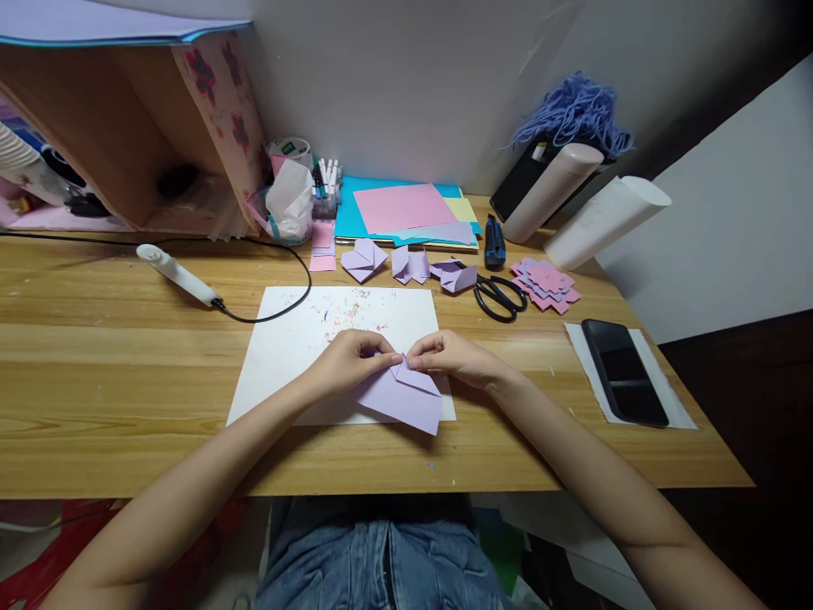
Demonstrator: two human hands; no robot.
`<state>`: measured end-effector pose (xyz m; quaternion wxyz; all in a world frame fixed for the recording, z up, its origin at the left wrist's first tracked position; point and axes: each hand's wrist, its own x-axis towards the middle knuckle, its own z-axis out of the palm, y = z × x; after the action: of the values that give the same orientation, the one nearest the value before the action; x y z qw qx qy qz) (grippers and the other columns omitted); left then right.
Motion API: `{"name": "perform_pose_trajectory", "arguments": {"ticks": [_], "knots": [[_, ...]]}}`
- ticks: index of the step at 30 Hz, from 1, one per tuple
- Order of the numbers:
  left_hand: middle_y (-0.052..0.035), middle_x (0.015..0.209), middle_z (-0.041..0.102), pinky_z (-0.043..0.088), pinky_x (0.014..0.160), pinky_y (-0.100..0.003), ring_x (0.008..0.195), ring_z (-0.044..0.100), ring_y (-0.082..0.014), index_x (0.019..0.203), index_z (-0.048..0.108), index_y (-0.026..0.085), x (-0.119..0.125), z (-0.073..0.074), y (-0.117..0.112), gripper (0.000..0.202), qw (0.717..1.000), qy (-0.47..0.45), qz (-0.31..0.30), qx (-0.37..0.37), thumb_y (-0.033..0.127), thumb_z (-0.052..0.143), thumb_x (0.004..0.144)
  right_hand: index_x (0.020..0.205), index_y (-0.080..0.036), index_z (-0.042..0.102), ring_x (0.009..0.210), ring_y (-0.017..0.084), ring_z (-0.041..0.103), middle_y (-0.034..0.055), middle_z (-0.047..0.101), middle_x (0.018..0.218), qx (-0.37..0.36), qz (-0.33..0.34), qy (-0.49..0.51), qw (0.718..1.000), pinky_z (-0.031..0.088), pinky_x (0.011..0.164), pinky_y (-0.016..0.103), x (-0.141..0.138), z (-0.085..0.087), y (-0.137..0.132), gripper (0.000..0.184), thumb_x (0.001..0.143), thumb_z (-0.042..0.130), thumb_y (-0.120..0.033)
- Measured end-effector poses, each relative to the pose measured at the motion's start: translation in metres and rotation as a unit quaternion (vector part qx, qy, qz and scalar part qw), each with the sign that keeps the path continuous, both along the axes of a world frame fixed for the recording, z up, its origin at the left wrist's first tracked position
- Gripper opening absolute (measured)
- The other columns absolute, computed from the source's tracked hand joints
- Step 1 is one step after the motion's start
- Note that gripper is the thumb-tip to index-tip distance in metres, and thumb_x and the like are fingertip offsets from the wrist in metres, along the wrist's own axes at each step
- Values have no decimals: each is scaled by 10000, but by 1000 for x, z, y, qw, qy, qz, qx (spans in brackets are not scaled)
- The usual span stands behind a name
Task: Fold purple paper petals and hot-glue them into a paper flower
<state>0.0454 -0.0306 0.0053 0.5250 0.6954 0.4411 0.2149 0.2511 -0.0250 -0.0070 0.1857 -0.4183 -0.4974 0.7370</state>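
A partly folded sheet of lilac paper is held between both hands, over the near part of a white sheet with specks of colour on it. My left hand pinches its upper edge between thumb and fingers. Close beside, my right hand pinches the same edge near a small raised point, with a folded flap below it. Beyond the white sheet lie folded lilac paper pieces: a heart shape, a second piece and a third.
Black-handled scissors and a blue-black cutter lie behind my right hand, near layered paper flowers. A phone rests at right. At left is a corded white tool. Paper sheets and markers stand at the back.
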Motion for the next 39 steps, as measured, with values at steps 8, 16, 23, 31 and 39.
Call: {"name": "perform_pose_trajectory", "arguments": {"ticks": [8, 16, 23, 31, 39], "knots": [[-20, 678, 638, 351, 566, -225, 625, 513, -112, 696, 663, 156, -1, -2, 1, 263, 999, -2, -33, -9, 390, 562, 762, 707, -134, 686, 557, 73, 487, -8, 595, 617, 2, 21, -33, 999, 355, 529, 214, 0, 2, -2, 233, 593, 759, -323], [-8, 669, 602, 345, 579, -230, 620, 485, -107, 696, 643, 158, -1, -5, 4, 248, 998, -17, -51, -27, 373, 544, 773, 726, -142, 653, 553, 73, 481, -28, 558, 598, 11, 38, -3, 999, 381, 555, 223, -1, 1, -1, 221, 635, 727, -328], [19, 596, 526, 267, 512, -221, 551, 394, -91, 735, 662, 171, -6, 0, 5, 281, 998, 11, -63, -9, 431, 558, 751, 763, -148, 648, 601, 76, 469, -20, 566, 668, 45, 23, -3, 999, 351, 570, 213, 0, -1, -1, 213, 673, 700, -334], [-18, 700, 623, 345, 572, -232, 628, 487, -114, 782, 682, 171, -9, -2, 10, 284, 995, -4, -90, -32, 433, 605, 704, 791, -154, 632, 625, 89, 460, -15, 558, 701, 70, 36, -6, 997, 342, 586, 220, -2, 1, -4, 225, 701, 667, -357], [0, 671, 620, 329, 537, -216, 576, 474, -91, 777, 685, 172, -10, -4, 12, 223, 996, -28, -74, -39, 375, 617, 714, 828, -163, 604, 681, 102, 466, -3, 548, 767, 98, 31, 5, 995, 356, 607, 222, -5, 5, -7, 220, 749, 616, -368]]}}
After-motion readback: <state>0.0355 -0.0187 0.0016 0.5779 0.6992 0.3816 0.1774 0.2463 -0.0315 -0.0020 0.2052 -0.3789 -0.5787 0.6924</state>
